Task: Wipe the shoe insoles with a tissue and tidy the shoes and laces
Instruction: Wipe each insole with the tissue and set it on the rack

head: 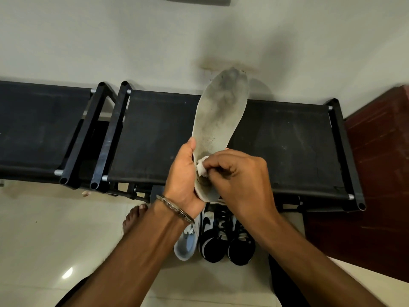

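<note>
A grey, dirt-stained insole (221,116) stands upright in front of me, toe end up. My left hand (183,173) grips its heel end from the left, thumb along the edge. My right hand (239,176) pinches a small white wad of tissue (201,167) and presses it against the lower part of the insole. On the floor below my hands stand a pair of black-and-white sneakers (228,238) with laces, toes toward me. A white and light-blue shoe (186,244) sits just left of them, partly hidden by my left wrist.
A black fabric shoe rack (287,147) runs along the pale wall, with a second rack (33,129) to its left. A dark red wooden panel (376,173) is at the right. My bare foot (132,218) rests on the cream tiled floor.
</note>
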A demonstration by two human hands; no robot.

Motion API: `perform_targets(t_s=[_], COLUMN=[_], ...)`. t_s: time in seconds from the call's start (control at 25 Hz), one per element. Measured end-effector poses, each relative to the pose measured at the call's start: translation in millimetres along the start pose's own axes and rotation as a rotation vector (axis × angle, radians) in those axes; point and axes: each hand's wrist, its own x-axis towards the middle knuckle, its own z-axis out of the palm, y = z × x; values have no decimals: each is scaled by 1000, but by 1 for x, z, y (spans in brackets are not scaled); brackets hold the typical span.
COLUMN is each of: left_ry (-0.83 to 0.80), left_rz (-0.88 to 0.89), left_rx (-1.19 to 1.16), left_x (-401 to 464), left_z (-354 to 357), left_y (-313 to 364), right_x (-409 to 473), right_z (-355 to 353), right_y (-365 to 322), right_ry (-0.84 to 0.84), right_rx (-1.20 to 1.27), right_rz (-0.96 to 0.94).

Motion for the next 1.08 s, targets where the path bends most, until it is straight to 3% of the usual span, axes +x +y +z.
perform_targets(t_s=[0.08,0.16,0.28,0.4,0.52,0.64,0.76,0.84,0.92,1.0,1.08], left_ry=[1,14,23,7,-11,12,19,5,-22,-38,-15], left_rz=[-5,-10,18,31,27,-19,21,28,19,16,22], left_rx=[36,16,-25,6,45,12,23,27,46,83,97], left_x=[-2,-2,0,2,0,-1,1,1,-1,-3,-1], left_z=[0,-1,0,0,-1,-1,-2,-1,0,1,-2], left_y=[1,4,5,-1,-1,3,2,-2,-6,-7,-3], right_x=[1,3,6,4,-2,2,5,6,3,0,3], right_z=[0,-7,-15,-9,2,-7,-17,-15,-9,-2,-3], right_y=[0,-3,-4,0,1,-1,0,4,4,7,7], right_ry=[-36,-210,-367,-170,-23,-209,-409,-299,-102,7,-92], right_rx=[251,424,119,-125,47,390,155,-60,-97,55,306], right_rz=[114,179,64,-73,-16,154,78,2,-63,1,126])
